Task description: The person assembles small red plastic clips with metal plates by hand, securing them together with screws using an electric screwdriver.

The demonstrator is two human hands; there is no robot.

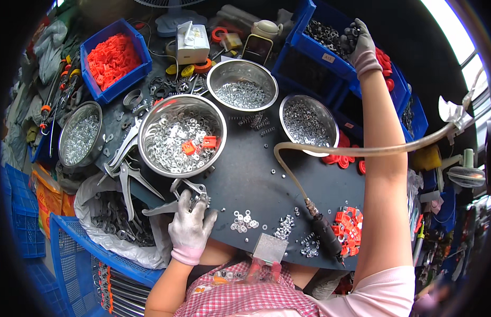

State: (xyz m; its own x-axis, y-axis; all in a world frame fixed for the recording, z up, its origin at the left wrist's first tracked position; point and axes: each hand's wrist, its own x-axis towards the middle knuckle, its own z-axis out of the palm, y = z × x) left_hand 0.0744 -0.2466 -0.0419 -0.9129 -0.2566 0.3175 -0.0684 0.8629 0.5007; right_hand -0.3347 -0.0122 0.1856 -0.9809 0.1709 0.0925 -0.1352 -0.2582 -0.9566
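My left hand (190, 228), in a grey-white glove, is at the near edge of the dark table. Its fingers close over a silver metal tool piece (191, 189) with a lever-like handle. At the far right, my gloved right hand (363, 46) reaches into a blue bin (330, 57) of small black parts (323, 35). Its fingers are curled around a few black parts (352, 35). Loose washers (244, 222) and small nuts (284, 228) lie in piles near the table's front edge, beside a square metal block (270, 247).
Steel bowls of small metal parts (183, 168) (243, 62) (309, 100) stand across the table. A hose (361, 151) runs under my right forearm to a black pneumatic screwdriver (325, 235) beside red clips (348, 230). Silver plier-like tools (127, 174) and a blue bin of red parts (142, 48) are left.
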